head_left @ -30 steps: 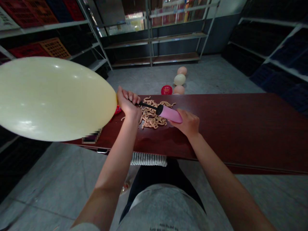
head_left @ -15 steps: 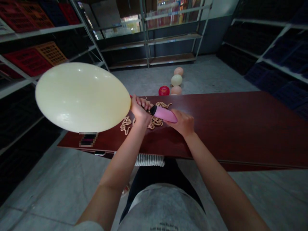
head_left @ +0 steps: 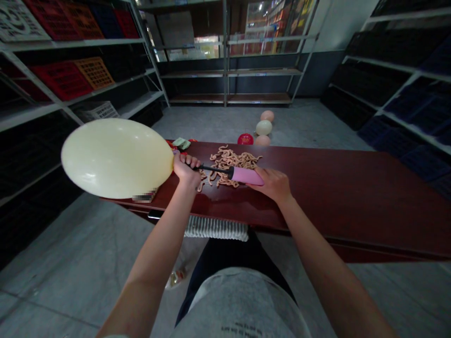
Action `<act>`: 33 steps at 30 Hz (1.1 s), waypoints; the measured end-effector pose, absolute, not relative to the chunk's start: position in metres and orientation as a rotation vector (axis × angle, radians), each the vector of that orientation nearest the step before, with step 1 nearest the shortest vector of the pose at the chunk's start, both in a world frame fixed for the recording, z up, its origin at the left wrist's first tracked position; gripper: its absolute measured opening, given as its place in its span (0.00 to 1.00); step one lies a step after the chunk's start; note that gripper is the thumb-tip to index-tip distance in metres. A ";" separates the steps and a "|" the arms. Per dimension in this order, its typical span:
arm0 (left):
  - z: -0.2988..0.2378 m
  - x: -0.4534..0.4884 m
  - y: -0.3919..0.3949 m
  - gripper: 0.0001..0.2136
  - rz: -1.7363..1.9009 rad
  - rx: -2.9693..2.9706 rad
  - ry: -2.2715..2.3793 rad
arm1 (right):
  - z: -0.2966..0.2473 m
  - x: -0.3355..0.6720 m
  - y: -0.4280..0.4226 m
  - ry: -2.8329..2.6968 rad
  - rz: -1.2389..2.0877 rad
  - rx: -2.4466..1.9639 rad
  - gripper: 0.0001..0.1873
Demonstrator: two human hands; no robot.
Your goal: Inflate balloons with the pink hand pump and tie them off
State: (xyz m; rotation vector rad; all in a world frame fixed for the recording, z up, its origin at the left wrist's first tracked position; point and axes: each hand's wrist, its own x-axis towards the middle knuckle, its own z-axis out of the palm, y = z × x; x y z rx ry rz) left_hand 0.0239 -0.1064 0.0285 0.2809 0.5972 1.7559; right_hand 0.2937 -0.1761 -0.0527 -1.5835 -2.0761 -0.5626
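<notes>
Metal shelving [head_left: 262, 72], flat-boarded, well beyond the fingers of both hands. Worktop [head_left: 334, 188], one, long, dark red-brown, glossy, wood-look, beneath the fingers. Balloon [head_left: 118, 157], one, large, pale yellow, smooth shiny skin, egg-shaped, held in the air, its narrow neck just at the fingers of the left hand [head_left: 187, 170]. Round balloons [head_left: 264, 127], four, two peach, one pale, one red with lighter print, on the concrete floor [head_left: 211, 119] past the worktop, well apart from the fingers. Hand pump [head_left: 246, 175], one, smooth pink barrel, slim black rod showing; left fingers curled round its black end, right hand [head_left: 273, 184] with fingers closed about the barrel's far end. Strands [head_left: 234, 162], many, beige, squiggly, heaped matt on the worktop beyond and below the pump, between the two sets of fingers. Crumpled green piece [head_left: 181, 143], one, just past the left fingers.
</notes>
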 end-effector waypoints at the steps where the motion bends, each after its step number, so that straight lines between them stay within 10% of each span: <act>1: 0.028 0.016 -0.106 0.17 1.758 0.279 0.603 | -0.053 0.294 -0.176 -2.087 -0.573 -1.579 0.34; 21: 0.105 0.092 -0.106 0.22 1.826 0.548 0.509 | -0.056 0.300 -0.174 -1.739 -0.441 -1.602 0.29; 33: 0.047 0.174 -0.092 0.22 1.654 0.605 0.517 | -0.057 0.300 -0.174 -1.633 -0.490 -1.680 0.26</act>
